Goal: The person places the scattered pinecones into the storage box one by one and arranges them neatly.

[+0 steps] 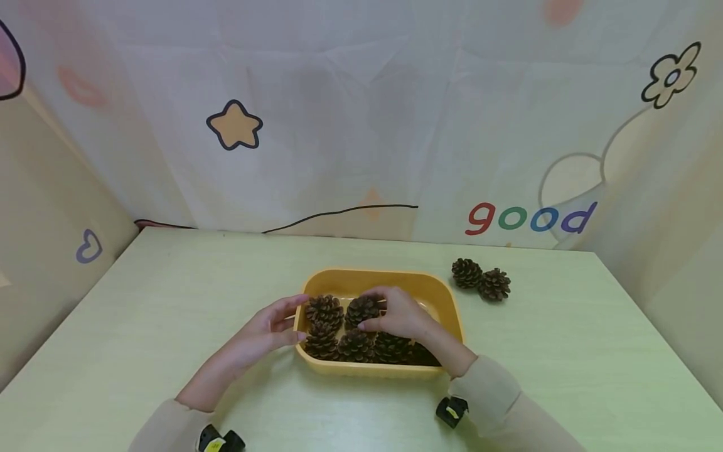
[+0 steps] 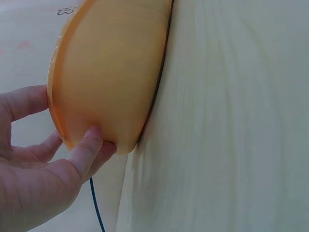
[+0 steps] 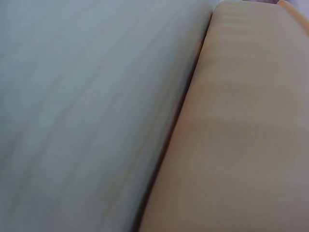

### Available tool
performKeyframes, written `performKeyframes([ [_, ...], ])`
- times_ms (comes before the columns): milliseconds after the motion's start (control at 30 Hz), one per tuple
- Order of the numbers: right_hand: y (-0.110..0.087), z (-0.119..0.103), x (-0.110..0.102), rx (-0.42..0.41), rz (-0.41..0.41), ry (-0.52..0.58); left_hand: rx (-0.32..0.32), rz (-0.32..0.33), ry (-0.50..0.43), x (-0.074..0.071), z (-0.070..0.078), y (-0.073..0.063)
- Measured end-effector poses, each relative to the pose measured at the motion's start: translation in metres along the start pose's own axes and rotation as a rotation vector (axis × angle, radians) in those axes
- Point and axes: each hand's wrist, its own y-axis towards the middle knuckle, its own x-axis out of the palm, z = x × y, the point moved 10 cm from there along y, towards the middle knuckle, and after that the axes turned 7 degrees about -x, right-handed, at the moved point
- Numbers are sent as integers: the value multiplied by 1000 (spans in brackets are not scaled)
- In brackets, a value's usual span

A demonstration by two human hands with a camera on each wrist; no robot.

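In the head view, my right hand (image 1: 398, 314) reaches into a yellow plastic basket (image 1: 381, 371) and grips a brown pine cone (image 1: 360, 310) between thumb and fingers. Several more cones fill its left and near side, among them one at the far left (image 1: 324, 309) and one in the near row (image 1: 356, 345). Spread fingers of my left hand (image 1: 270, 329) touch the basket's left end at the rim. The left wrist view shows that hand (image 2: 43, 179) against the outer wall. The right wrist view catches only the basket's side (image 3: 236, 145), not the hand.
Two loose pine cones, one behind (image 1: 466, 274) and one in front (image 1: 494, 285), lie together on the pale table (image 1: 565, 351) right of the basket. A printed cloth backdrop (image 1: 339, 125) stands along the table's far edge.
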Motion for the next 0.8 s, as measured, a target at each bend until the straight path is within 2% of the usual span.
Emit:
performKeyframes([
  [167,0,1,4,13,-30,51,-3,3,2,0,1,0],
  [533,2,0,6,-1,-57,27,-1,5,7,-1,1,0],
  [800,2,0,5,-17,-71,74,-2,4,7,0,1,0],
])
